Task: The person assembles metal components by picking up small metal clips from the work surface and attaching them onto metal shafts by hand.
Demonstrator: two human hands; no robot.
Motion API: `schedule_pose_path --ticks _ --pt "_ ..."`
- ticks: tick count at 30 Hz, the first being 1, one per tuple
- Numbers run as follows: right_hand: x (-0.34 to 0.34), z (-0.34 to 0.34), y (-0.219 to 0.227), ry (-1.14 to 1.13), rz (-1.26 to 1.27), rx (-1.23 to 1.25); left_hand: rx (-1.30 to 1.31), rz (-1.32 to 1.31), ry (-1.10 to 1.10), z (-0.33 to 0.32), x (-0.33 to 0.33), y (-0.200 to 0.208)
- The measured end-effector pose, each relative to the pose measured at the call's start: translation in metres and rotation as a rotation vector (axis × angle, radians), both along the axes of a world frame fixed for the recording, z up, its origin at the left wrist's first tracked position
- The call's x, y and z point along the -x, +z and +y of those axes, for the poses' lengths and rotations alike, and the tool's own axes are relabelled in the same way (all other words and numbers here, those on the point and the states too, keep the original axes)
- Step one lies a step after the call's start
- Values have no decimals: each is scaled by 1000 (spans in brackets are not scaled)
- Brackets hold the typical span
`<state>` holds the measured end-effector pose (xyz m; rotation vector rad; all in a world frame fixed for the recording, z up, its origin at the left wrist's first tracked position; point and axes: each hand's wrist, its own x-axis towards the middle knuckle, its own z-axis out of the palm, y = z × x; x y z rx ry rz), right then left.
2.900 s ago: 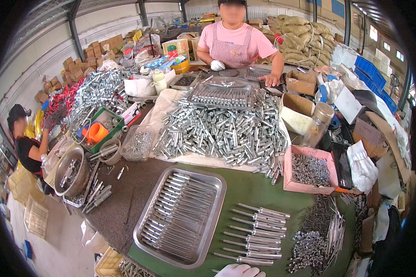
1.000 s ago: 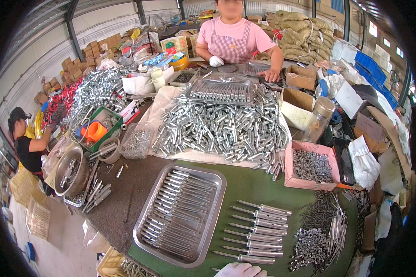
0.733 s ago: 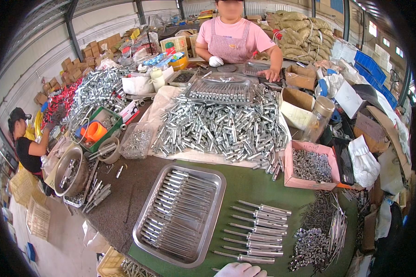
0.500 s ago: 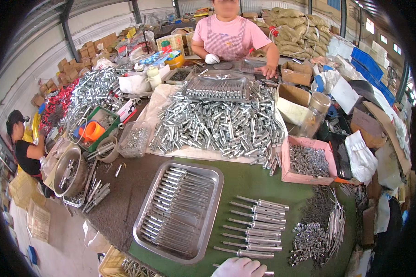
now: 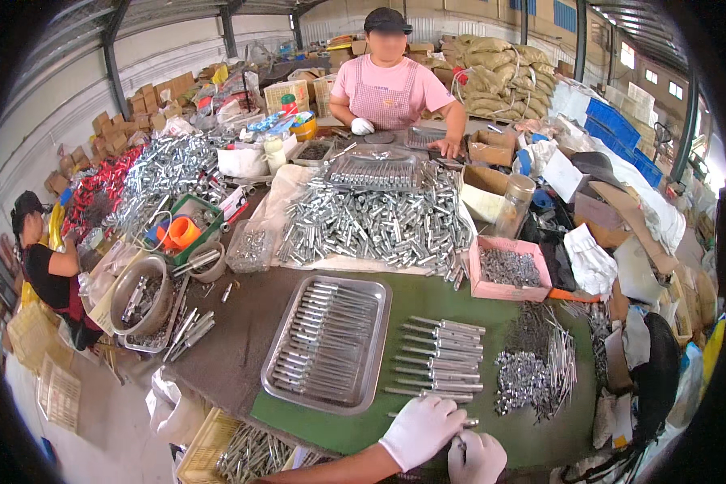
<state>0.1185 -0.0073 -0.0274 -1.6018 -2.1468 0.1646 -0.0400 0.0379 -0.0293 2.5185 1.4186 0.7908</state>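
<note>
My left hand (image 5: pixel 422 430), in a white glove, is closed over a silver metal tube with a thin rod (image 5: pixel 469 422) at the near end of a row; its ends stick out on both sides of the fingers. Just right of it, my right hand (image 5: pixel 477 460), also gloved, is curled shut; a small dark spot shows at its fingers, and what it holds is hidden. Beyond the hands lie several like tubes with rods (image 5: pixel 448 355), side by side on the green mat. To their left a steel tray (image 5: pixel 385 323) holds a long row of similar pieces.
Small metal parts (image 5: pixel 520 383) and thin rods (image 5: pixel 558 363) lie at the right. Behind them stands a pink box (image 5: pixel 500 292) of small parts. A large heap of silver tubes (image 5: pixel 379 218) covers the table's middle. Across it sits a person (image 5: pixel 391 89); another (image 5: pixel 48 258) is at left.
The view has shifted, so the table sits higher and more of its near edge shows. My right hand has come into view beside the left, which stays at the nearest tube.
</note>
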Motion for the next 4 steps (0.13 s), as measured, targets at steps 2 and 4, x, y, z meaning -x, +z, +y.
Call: schedule_pose_path --ticks 2,4 --pt "-2 1 -28 -58 17 -164 -37 40 6 2 0 -2" --pt "1 7 -15 -5 20 -152 -5 53 4 3 0 1"
